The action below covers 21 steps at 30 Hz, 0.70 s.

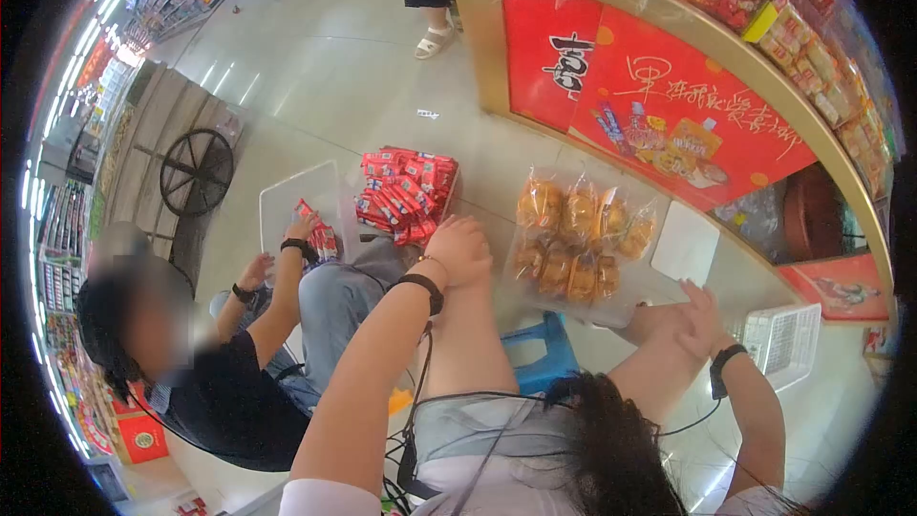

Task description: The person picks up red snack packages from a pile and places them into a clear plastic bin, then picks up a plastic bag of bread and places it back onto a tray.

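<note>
My left hand (460, 250) rests on my left knee, its fingers laid over it and nothing seen in them. Just beyond it is a heap of red wrapped snack packets (406, 193). My right hand (702, 321) lies on my right knee with the fingers apart, holding nothing. Between and beyond my knees stands a clear plastic bin (611, 313) with several bagged golden-brown bread rolls (580, 215) in rows.
A co-worker (239, 363) sits at my left, one hand at red packets in another clear bin (277, 201). A blue stool (541, 352), a white basket (785, 339) and a white lid (686, 241) are nearby. A red-panelled display (669, 96) curves along the right.
</note>
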### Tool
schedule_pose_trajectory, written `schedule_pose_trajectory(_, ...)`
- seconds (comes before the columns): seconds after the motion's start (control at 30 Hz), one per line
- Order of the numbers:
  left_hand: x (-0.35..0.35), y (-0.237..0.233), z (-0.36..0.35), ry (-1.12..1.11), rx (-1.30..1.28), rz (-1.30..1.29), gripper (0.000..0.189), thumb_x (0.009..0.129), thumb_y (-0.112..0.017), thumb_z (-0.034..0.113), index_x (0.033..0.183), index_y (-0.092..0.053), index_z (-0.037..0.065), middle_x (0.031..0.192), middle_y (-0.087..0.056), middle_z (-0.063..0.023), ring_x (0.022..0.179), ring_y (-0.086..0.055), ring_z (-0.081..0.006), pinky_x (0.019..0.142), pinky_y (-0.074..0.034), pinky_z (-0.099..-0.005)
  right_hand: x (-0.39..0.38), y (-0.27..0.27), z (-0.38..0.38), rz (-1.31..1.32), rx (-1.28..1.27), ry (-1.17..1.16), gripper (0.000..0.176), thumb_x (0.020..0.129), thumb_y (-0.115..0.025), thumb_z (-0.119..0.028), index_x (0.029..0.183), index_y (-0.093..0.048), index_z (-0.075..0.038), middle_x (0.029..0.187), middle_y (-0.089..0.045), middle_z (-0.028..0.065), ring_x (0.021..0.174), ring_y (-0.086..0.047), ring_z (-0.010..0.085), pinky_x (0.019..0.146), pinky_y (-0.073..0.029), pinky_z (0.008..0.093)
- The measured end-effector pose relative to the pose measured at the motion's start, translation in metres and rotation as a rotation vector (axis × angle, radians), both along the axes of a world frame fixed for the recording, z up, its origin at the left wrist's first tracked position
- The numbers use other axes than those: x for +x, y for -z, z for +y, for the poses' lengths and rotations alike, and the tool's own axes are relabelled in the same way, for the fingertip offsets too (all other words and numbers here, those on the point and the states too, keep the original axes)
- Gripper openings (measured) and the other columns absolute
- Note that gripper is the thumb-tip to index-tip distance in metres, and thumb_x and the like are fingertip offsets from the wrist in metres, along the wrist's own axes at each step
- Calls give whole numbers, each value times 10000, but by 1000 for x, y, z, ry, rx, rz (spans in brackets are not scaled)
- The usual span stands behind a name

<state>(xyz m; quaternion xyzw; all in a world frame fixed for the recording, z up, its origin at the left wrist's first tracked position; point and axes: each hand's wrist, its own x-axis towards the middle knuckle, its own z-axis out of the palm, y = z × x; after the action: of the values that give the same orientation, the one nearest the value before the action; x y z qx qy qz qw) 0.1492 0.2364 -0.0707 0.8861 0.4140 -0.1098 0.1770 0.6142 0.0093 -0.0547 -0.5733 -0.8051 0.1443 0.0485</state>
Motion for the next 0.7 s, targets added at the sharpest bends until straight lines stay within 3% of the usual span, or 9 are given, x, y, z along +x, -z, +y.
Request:
schedule_pose_trajectory(0.1, -2, 7, 7, -3, -49, 9, 474, 767, -540, 422, 1111, -623, 106, 1338, -465, -84, 1302, -345, -263, 1107, -206, -416, -4, -3, 2, -64, 9, 86, 481, 570, -606, -308, 984, -625, -64, 1244, -512, 170, 1166, -458, 348, 1027, -298, 451)
schedule_pose_trajectory(0.2, -2, 9, 17, 85, -27, 45, 481, 779, -529, 420, 1145, -604, 116, 1374, -420, -85, 1332, -297, -261, 1109, -204, -419, 5, 4, 0, 102, -193, 119, 422, 577, -590, -298, 928, -629, -66, 1096, -579, 150, 1066, -504, 327, 951, -359, 436)
schedule_pose_trajectory(0.3, -15, 13, 18, 116, -7, -52, 477, 770, -543, 391, 1150, -603, 109, 1385, -400, -110, 1349, -257, -299, 1110, -203, -425, 9, 9, 5, 45, -358, 87, 362, 594, -579, -304, 865, -628, -69, 944, -603, 124, 958, -528, 301, 868, -396, 410)
schedule_pose_trajectory(0.4, -30, 34, 27, 173, -20, -89, 468, 761, -562, 367, 1144, -606, 101, 1393, -384, -133, 1355, -234, -330, 1107, -217, -424, 10, 20, 9, -22, -346, 44, 330, 600, -579, -305, 825, -623, -69, 855, -591, 117, 907, -534, 297, 830, -409, 403)
schedule_pose_trajectory(0.53, -23, 24, 38, 314, -15, -9, 440, 756, -579, 355, 1105, -622, 90, 1388, -391, -147, 1350, -242, -341, 1097, -241, -414, 3, 14, 11, 71, -255, 150, 290, 619, -583, -273, 809, -612, -56, 843, -596, 132, 867, -545, 325, 809, -428, 410)
schedule_pose_trajectory(0.7, -29, 21, 19, -50, 43, -161, 386, 753, -587, 325, 1044, -647, 77, 1362, -418, -162, 1315, -300, -354, 1079, -266, -425, -4, 12, 16, 114, -138, 222, 230, 634, -593, -213, 801, -618, -57, 847, -611, 132, 867, -559, 322, 792, -448, 406)
